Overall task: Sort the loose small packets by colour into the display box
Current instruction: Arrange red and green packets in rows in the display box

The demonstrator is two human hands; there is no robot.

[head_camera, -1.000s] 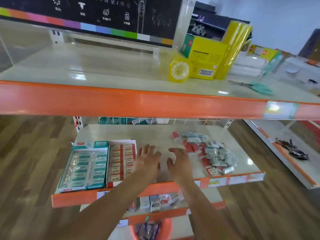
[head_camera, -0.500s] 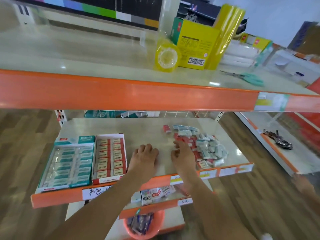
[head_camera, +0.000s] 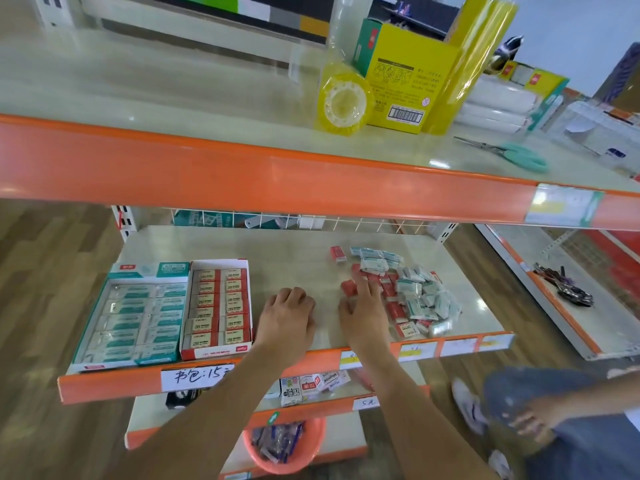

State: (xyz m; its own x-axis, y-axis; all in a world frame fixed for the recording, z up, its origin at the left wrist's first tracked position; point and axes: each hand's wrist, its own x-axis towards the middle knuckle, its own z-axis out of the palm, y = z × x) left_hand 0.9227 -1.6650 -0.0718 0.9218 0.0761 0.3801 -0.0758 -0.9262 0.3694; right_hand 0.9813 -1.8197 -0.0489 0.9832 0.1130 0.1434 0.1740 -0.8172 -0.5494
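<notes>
- Left hand (head_camera: pixel 289 318) rests knuckles-up on the middle shelf (head_camera: pixel 277 258), fingers curled under, nothing visible in them.
- Right hand (head_camera: pixel 362 315) lies flat beside it, fingers stretched out, fingertips touching the red packets at the near-left edge of the pile of loose packets (head_camera: pixel 398 292).
- That pile sits on the right half of the shelf, red and teal-white packets jumbled together; one red packet (head_camera: pixel 338 253) lies apart at the far left of the heap.
- Over on the left, the red display box (head_camera: pixel 218 310) stands packed with rows of red packets, just beside a teal display box (head_camera: pixel 133 315) full of teal ones.
- Up top: a yellow tape roll (head_camera: pixel 344 103), a yellow carton (head_camera: pixel 403 81) and teal-handled scissors (head_camera: pixel 512 154).
- Another person's hand (head_camera: pixel 530 422) shows at the near right.
</notes>
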